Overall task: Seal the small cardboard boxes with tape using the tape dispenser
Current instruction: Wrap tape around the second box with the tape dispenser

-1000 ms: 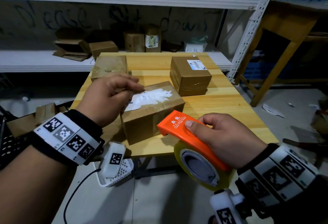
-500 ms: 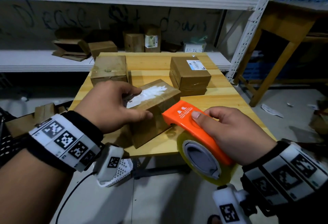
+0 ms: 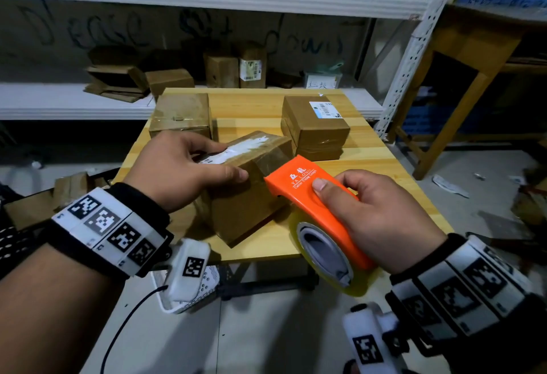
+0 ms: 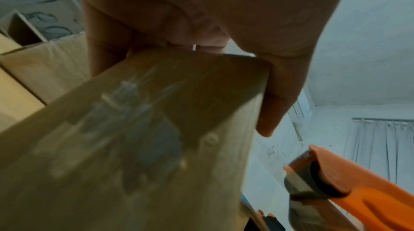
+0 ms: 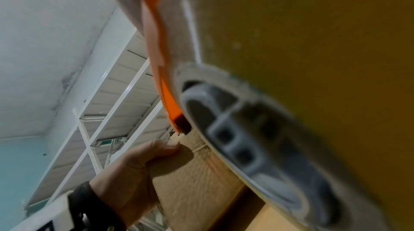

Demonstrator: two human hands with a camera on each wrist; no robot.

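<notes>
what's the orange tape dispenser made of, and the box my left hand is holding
Tape dispenser: looks like moulded plastic, smooth glossy orange shell with printed lettering. Box: brown corrugated-looking cardboard, matte, with shiny clear tape over its corner and a torn white label on top.

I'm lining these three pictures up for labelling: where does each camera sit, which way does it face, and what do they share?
Head: on the head, looking forward and down at the wooden table; both forearms, left hand and right hand show.
Left wrist: looks along the left hand's fingers at the held box.
Right wrist: looks along the tape dispenser; the left hand shows.
Shared: box, dispenser and left hand appear in all three.
</notes>
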